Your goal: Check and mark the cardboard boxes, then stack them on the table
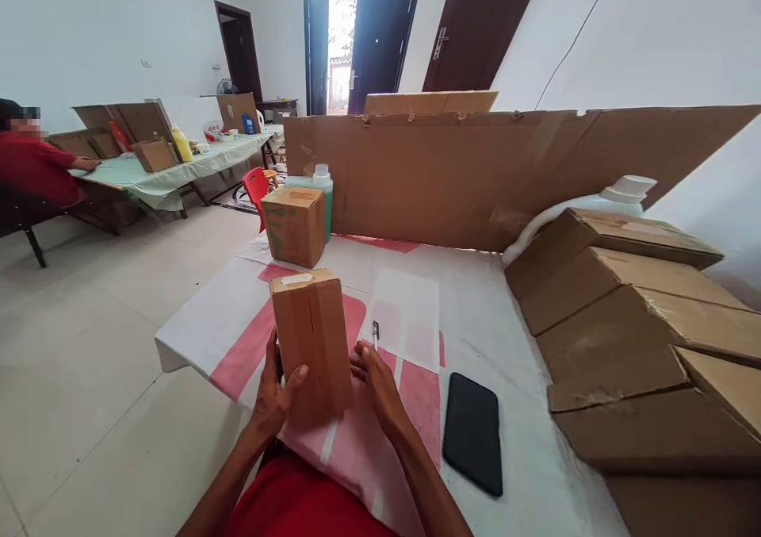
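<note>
While the small box [312, 347] stands upright at the near edge of the table [487, 315], both hands press on it from its two sides. Its flaps are shut and a strip of pale tape sits on its top, so this box looks done. A second box [294, 225], shut too, stands farther back, just beside a green bottle [322, 188]. On the right lies a pile of flat cardboard [630, 339], not folded up, so I think more is left to do.

The left hand [274, 398] wraps the box's left side, with the thumb lying on the front. The right hand [376, 382] rests low on the right side, fingers against it. Both forearms come up from below. A pen [376, 332] and a black phone [473, 431] lie on the cloth near the right hand.
</note>
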Action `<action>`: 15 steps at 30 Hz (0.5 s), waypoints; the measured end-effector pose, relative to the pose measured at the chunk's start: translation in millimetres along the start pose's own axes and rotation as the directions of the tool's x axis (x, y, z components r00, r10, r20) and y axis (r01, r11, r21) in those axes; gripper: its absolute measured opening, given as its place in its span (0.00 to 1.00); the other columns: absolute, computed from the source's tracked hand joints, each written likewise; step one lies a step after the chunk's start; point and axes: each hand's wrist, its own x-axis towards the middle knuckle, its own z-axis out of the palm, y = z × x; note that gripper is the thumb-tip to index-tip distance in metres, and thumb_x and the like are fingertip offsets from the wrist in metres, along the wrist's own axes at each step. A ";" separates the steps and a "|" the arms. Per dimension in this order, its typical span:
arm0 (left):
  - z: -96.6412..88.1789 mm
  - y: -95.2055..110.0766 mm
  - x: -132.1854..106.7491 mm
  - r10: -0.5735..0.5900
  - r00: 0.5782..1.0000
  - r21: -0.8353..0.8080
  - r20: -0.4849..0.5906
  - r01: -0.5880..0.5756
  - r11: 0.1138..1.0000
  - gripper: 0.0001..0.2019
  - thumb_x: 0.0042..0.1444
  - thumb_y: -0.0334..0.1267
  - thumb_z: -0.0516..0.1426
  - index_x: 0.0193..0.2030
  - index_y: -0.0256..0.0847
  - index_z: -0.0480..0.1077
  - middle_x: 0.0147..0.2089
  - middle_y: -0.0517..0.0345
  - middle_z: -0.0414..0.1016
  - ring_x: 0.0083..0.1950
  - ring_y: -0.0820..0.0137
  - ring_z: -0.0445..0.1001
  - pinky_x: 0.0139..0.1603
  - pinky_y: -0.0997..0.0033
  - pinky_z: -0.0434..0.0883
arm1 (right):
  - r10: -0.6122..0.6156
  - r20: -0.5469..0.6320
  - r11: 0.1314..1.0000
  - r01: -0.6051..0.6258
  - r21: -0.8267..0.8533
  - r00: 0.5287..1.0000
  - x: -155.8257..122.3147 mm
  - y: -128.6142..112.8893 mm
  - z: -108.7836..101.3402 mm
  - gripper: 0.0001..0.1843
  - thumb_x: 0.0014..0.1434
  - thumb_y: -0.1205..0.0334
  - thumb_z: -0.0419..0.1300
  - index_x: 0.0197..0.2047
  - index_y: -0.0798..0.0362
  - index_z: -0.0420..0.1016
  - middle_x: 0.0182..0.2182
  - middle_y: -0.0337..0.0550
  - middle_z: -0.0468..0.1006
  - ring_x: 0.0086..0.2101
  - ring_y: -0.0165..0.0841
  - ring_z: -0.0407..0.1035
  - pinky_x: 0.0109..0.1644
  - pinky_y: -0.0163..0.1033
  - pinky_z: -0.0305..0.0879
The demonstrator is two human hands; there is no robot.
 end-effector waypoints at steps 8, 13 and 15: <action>21.8 2.1 2.6 0.109 0.986 0.058 0.127 -0.117 0.991 0.49 0.58 0.56 0.64 0.78 0.49 0.43 0.75 0.41 0.60 0.75 0.49 0.62 0.70 0.47 0.67 | -0.008 -0.198 0.998 -0.005 -0.068 0.980 1.5 -12.3 -36.2 0.43 0.57 0.27 0.60 0.65 0.48 0.73 0.68 0.53 0.68 0.65 0.50 0.64 0.70 0.57 0.58; 36.0 -9.4 -5.5 0.196 0.955 0.130 0.223 -0.228 0.965 0.49 0.61 0.56 0.61 0.80 0.51 0.38 0.81 0.45 0.45 0.81 0.48 0.48 0.76 0.43 0.56 | -0.084 0.101 0.993 0.075 0.094 0.991 -38.9 -36.5 -43.5 0.35 0.71 0.33 0.43 0.64 0.44 0.76 0.64 0.48 0.76 0.62 0.46 0.69 0.66 0.53 0.64; 34.4 -12.9 -10.4 0.226 0.941 0.129 0.252 -0.264 0.956 0.45 0.66 0.57 0.57 0.80 0.53 0.36 0.83 0.49 0.38 0.82 0.51 0.41 0.79 0.43 0.49 | -0.093 0.095 0.993 0.086 0.084 0.991 -54.5 -36.4 -39.1 0.34 0.71 0.33 0.44 0.64 0.43 0.76 0.64 0.46 0.75 0.63 0.45 0.68 0.67 0.52 0.63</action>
